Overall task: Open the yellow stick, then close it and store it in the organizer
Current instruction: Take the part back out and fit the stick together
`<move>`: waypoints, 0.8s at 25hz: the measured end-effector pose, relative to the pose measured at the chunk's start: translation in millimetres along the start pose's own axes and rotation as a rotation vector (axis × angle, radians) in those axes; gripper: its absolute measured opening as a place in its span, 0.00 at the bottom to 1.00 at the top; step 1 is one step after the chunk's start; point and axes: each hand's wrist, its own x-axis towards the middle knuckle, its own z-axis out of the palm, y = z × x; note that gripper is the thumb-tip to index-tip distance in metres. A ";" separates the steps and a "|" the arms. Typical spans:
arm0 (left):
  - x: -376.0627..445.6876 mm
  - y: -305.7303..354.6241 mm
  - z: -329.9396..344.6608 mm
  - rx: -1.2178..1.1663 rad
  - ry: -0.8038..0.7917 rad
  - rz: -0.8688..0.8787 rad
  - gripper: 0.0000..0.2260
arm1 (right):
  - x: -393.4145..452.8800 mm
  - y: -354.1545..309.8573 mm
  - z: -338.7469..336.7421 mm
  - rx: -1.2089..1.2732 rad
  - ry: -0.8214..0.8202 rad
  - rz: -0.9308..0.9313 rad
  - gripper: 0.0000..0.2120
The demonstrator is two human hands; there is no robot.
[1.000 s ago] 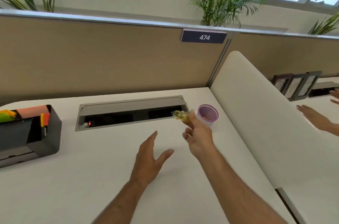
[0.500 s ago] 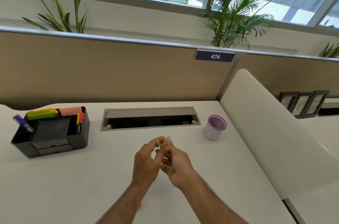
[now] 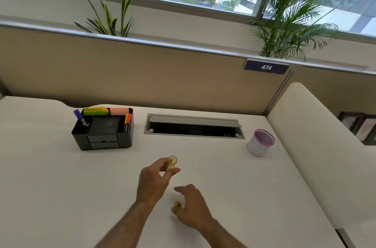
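Yellow stick (image 3: 172,162) in left grip (image 3: 154,179); cap (image 3: 177,204) seemingly in right grip (image 3: 191,205)

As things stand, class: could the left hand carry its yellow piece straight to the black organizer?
Probably yes. The left hand holds the yellow piece above bare desk, and nothing lies between it and the organizer, whose top is open.

The desk (image 3: 61,197) is plain off-white, and the organizer (image 3: 102,142) near its far left edge is black, holding green, salmon, orange and purple items. Near the right edge a white cup (image 3: 258,146) has a purple rim; the stick (image 3: 172,163) is translucent yellow.
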 end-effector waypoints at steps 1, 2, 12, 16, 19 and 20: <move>-2.8 -3.3 -5.7 0.014 0.005 -0.014 0.16 | -0.3 -0.6 7.4 -0.138 -0.028 -0.044 0.29; -4.8 -5.8 -9.6 0.028 0.007 -0.024 0.15 | 0.3 0.8 12.8 -0.234 -0.045 -0.077 0.27; -26.4 -6.9 -25.5 0.010 0.007 -0.043 0.15 | -5.0 -10.8 -6.0 0.076 0.261 -0.049 0.11; -32.6 -1.9 -24.9 0.004 -0.014 0.004 0.18 | -15.1 -34.3 -45.9 0.522 0.360 -0.067 0.13; -35.1 2.2 -22.6 0.017 -0.034 0.028 0.17 | -22.0 -48.6 -70.0 0.834 0.392 -0.077 0.11; -35.7 3.7 -21.9 0.018 -0.036 0.039 0.16 | -23.6 -51.9 -76.0 0.907 0.391 -0.088 0.11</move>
